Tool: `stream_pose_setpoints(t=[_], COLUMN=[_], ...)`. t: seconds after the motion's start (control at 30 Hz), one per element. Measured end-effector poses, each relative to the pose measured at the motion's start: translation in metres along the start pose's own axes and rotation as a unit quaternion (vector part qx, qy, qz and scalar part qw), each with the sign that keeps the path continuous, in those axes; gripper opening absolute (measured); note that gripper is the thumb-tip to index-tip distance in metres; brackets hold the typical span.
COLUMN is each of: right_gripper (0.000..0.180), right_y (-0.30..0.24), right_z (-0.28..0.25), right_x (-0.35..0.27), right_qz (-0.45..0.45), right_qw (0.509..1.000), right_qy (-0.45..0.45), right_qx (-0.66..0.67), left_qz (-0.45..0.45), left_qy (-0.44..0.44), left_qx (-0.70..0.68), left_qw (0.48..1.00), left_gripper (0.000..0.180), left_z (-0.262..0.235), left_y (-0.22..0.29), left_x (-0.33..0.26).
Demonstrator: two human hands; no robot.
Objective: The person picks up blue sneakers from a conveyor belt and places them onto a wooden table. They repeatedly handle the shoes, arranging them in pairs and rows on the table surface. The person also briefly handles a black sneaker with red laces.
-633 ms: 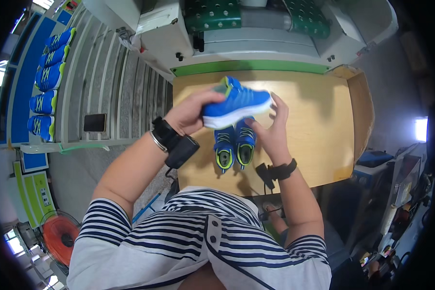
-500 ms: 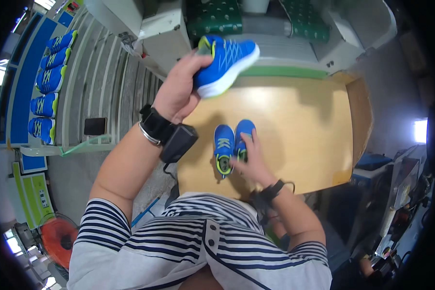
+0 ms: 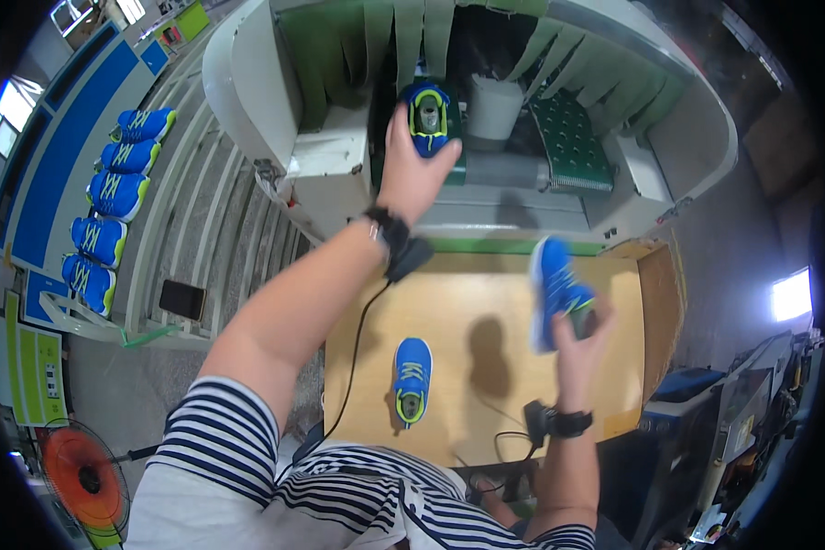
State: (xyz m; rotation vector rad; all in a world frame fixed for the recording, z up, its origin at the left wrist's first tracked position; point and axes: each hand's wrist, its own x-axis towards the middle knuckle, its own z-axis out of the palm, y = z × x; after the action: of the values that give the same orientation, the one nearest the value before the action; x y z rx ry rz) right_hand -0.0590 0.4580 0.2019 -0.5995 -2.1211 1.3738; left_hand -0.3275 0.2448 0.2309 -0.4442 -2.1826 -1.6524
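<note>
My left hand (image 3: 419, 170) reaches forward, closed round the heel end of a blue shoe (image 3: 430, 142) with lime trim and a grey piece inside it. That shoe is at the machine's mouth, over the left green belt; whether it touches the belt I cannot tell. My right hand (image 3: 582, 353) grips a second blue shoe (image 3: 550, 275) by its heel, toe pointing away, tilted and raised above the light wooden table (image 3: 467, 431). A third blue shoe (image 3: 413, 367) lies on the table near me, sole down, untouched by either hand.
Ahead stands a white machine housing (image 3: 247, 82) with hanging green strips (image 3: 339, 69), a dimpled green belt (image 3: 568, 137) and a white cylinder (image 3: 495, 110). Several blue shoes (image 3: 119, 195) line the left rack beside a dark phone (image 3: 182, 300). A cardboard panel (image 3: 662, 307) borders the table's right. A fan (image 3: 84, 477) stands lower left.
My left hand has carried its shoe forward to the machine's mouth and turned it. My right hand has lifted one of the two table shoes and moved it right. The view has shifted.
</note>
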Motion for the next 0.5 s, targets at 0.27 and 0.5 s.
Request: stream_pose_setpoints(t=[0.27, 0.5], right_gripper=[0.062, 0.069], right_y=[-0.054, -0.018], right_z=[0.068, 0.087], right_x=[0.232, 0.167], right_qz=[-0.268, -0.29], right_qw=[0.956, 0.949], right_qy=[0.051, -0.015], right_qx=[-0.104, -0.119], left_qz=[-0.016, -0.049], left_qy=[-0.389, -0.502], left_qx=[0.312, 0.377], left_qw=[0.867, 0.777], left_gripper=[0.08, 0.092], left_z=[-0.089, -0.16], left_y=[-0.022, -0.063], left_x=[-0.195, -0.328])
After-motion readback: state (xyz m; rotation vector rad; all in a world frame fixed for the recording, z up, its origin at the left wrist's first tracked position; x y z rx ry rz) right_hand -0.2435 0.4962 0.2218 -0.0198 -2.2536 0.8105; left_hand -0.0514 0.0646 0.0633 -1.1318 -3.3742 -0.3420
